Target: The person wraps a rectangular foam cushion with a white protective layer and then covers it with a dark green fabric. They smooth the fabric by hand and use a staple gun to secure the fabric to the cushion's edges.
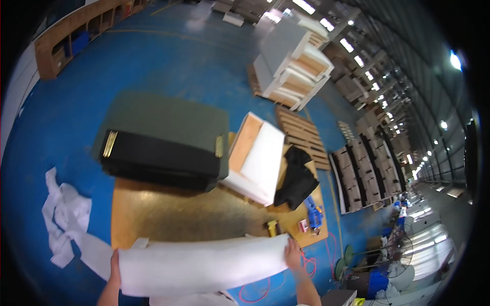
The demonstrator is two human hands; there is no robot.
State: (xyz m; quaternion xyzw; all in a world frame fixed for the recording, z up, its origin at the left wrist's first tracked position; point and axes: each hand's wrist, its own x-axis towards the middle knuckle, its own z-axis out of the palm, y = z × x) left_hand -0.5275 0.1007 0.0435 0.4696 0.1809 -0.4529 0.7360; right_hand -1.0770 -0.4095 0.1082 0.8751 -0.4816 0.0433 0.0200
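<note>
A wide white roll of soft sheet material point(204, 265) spans the near edge of the work table point(189, 217). At its left end my left hand point(115, 269) is closed on it, fingers partly hidden. My right hand point(293, 255) grips the right end, fingers over the edge. From the left end a loose white strip point(87, 245) trails to a crumpled heap on the floor. Beyond the roll stands a green and black upholstered piece point(163, 137) with brass-coloured metal fittings. Beside it, a white padded block with a wooden side point(260, 158) lies tilted.
Black cloth point(297, 178), a blue tool point(314, 213), a small red box point(303, 225) and a yellow-and-black tool point(273, 228) lie at the table's right. A red hose point(309, 262) loops on the floor. Wooden pallets point(306, 135) and stacked white pieces point(286, 61) stand farther back.
</note>
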